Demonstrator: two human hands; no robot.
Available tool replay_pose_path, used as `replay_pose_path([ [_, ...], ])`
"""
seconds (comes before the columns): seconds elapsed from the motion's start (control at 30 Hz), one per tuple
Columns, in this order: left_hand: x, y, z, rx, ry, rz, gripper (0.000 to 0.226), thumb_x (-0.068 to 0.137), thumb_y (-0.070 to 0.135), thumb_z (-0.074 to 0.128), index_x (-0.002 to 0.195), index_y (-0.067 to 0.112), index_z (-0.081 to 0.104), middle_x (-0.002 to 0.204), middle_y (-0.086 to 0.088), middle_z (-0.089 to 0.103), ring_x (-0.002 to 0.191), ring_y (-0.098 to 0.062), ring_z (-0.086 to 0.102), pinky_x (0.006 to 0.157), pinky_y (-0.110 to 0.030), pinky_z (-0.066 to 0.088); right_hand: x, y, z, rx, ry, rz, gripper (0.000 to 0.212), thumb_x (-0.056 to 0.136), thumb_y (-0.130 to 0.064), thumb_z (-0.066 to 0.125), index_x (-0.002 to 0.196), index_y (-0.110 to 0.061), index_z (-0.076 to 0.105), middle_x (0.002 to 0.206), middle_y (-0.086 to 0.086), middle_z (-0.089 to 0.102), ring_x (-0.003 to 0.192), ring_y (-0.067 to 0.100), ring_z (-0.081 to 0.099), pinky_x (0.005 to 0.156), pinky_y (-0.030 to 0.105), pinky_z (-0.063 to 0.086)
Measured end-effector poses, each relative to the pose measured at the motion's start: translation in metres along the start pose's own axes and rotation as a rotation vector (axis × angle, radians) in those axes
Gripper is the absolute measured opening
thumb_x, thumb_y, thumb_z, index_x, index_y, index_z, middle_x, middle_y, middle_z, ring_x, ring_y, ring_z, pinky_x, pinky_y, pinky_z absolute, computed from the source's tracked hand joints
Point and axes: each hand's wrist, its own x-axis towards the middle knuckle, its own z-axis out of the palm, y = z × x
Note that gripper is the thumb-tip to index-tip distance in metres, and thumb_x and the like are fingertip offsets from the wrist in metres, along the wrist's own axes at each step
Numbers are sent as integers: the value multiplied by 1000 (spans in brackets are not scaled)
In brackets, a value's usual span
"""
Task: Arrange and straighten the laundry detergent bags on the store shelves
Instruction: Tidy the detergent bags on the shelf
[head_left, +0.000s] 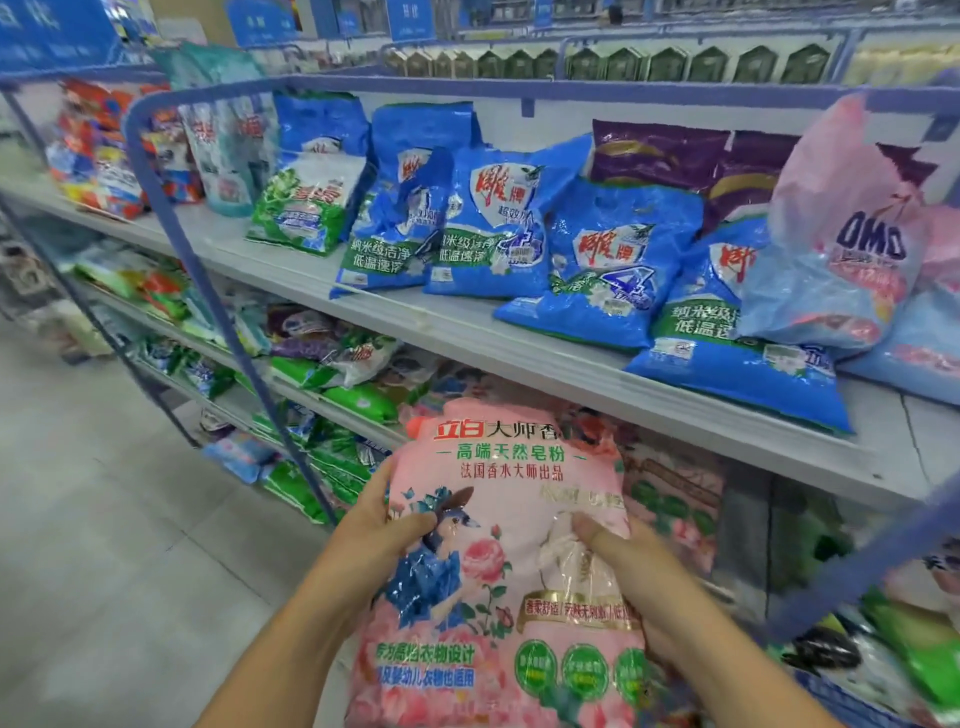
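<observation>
Left hand (374, 530): at 7 o'clock of the view, fingers wrapped round the left edge of the pink detergent bag (498, 561), thumb pressed on its front.
Pink detergent bag: at 6 o'clock, held upright in the air in front of the lower shelves, clear of any shelf board.
Right hand (628, 571): at 5 o'clock, fingers closed on the bag's right side, thumb on the front.
Upper shelf (467, 332): from 10 to 3 o'clock, blue detergent bags (602, 265) lean and overlap untidily; a pink-and-blue bag (841, 234) at 2 o'clock tilts on its neighbours.
Risk: the slick film probably slips if either grip loosens; pushing the bag into a crowded row could topple the leaning ones.
</observation>
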Motion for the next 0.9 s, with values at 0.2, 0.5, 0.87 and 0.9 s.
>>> replay_pose_path([
  [0.2, 107, 13, -46, 52, -56, 52, 77, 93, 5, 66, 152, 43, 32, 107, 9, 74, 85, -8, 75, 71, -23, 57, 75, -14, 57, 104, 115, 58, 33, 93, -29, 69, 121, -23, 52, 97, -15, 60, 73, -1, 60, 68, 8, 51],
  [0.5, 276, 53, -94, 189, -209, 96, 62, 76, 25, 85, 131, 16, 58, 117, -3, 71, 98, -15, 68, 78, -26, 56, 199, -28, 114, 85, 393, 34, 27, 81, -36, 82, 104, -24, 79, 121, 0, 70, 116, 24, 63, 108, 41, 45],
  [0.87, 335, 19, -91, 541, -330, 59, 117, 32, 91, 76, 129, 27, 56, 119, 5, 70, 107, -20, 68, 94, -34, 56, 224, 3, 142, -62, 595, 162, 34, 80, -27, 84, 109, -26, 66, 114, -2, 70, 102, 16, 65, 78, 21, 50],
  [0.9, 339, 19, -90, 518, -364, 60, 109, 39, 86, 79, 128, 28, 56, 118, 6, 70, 106, -19, 68, 95, -36, 56, 224, 3, 141, -77, 590, 179, 38, 81, -28, 83, 114, -26, 64, 112, -1, 70, 95, 13, 64, 70, 18, 50],
])
